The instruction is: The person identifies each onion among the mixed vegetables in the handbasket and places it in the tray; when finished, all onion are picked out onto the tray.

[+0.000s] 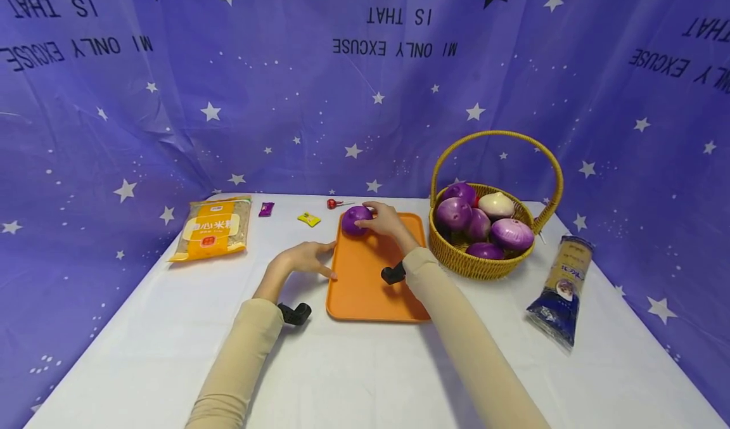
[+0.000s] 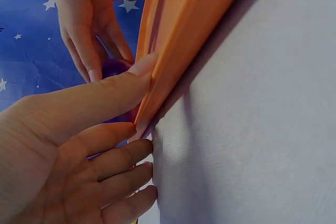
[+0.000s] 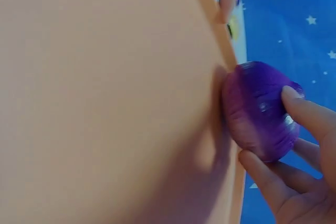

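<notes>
An orange tray (image 1: 365, 277) lies on the white table. At its far left corner sits a purple onion (image 1: 355, 220), and my right hand (image 1: 383, 221) grips it from the right with curled fingers. The right wrist view shows the onion (image 3: 258, 109) on the tray (image 3: 105, 98) with fingertips (image 3: 294, 98) round it. My left hand (image 1: 305, 258) rests flat on the table against the tray's left rim. In the left wrist view its fingers (image 2: 113, 95) lie straight, touching the tray's edge (image 2: 173, 40).
A wicker basket (image 1: 485, 259) with several purple and pale onions stands right of the tray. A yellow grain bag (image 1: 213, 228) lies at the left, a dark blue packet (image 1: 561, 289) at the right. Small sweets (image 1: 308, 219) lie behind the tray.
</notes>
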A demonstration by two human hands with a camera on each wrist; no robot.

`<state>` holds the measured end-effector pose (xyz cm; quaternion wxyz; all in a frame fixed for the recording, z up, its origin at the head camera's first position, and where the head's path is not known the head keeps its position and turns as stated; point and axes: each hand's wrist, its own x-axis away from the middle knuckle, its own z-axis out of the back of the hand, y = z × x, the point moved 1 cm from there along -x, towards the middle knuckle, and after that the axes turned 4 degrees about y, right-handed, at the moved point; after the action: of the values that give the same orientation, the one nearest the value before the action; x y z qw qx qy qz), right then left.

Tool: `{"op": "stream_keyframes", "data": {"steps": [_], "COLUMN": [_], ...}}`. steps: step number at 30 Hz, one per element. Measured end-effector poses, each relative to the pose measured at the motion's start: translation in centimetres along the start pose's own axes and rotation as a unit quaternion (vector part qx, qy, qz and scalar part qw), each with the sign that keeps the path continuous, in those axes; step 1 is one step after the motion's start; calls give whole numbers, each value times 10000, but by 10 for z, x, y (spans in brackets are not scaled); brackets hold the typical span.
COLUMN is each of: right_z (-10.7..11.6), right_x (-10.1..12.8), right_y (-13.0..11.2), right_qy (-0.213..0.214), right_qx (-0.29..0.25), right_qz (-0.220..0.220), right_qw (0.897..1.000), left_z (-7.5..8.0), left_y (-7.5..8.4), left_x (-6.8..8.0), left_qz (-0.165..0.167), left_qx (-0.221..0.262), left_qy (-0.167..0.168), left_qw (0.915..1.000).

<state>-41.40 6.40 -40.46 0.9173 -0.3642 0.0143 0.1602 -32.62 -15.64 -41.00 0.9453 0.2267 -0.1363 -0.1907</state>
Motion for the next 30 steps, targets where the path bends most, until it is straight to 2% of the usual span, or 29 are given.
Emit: {"op": "stream_keyframes", "data": {"steps": [6, 12, 17, 22, 30], "right_z": [-3, 0, 6, 24, 72], "right_x": [4, 11, 22, 43, 92], "right_y": [6, 12, 10, -1, -14], "right_qy": [29, 3, -56, -2, 455], "right_qx": [163, 48, 197, 247, -114], "right_qz": [-5, 47, 369, 819, 1477], "right_qw": [9999, 10000, 9991, 9963, 9879], "left_z": [-2, -1, 0, 0, -1], "left_y": [0, 0, 1, 0, -1], "left_x": [-3, -1, 2, 0, 0], "left_qz": [-4, -27, -87, -25, -83], "left_qx": [-21, 17, 35, 46, 48], "left_qy": [1, -12, -17, 10, 33], "left_qw": [10000, 10000, 10000, 10000, 9999]}}
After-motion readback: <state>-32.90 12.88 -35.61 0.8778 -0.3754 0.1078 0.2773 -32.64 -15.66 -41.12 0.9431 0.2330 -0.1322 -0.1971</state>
